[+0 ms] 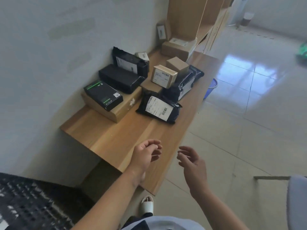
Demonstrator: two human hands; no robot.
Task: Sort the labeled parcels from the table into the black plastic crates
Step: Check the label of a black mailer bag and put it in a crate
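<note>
Wooden table (106, 138) bears three black bag parcels; both hands' grip loose, holding nothing.

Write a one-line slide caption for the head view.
Both hands, left and right, hover open and empty over the wooden table, short of the nearest labeled black parcel.

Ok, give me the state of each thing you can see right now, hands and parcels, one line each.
left hand: empty, fingers loosely curled, over the table's near end.
right hand: empty, fingers relaxed, just off the table edge.
black mailer bag: lying flat, label up, untouched.
small cardboard box: propped at a tilt, label facing the camera.
black box with green print: stacked on a flat cardboard box.
black crate: only a perforated corner in view, contents hidden.
</note>
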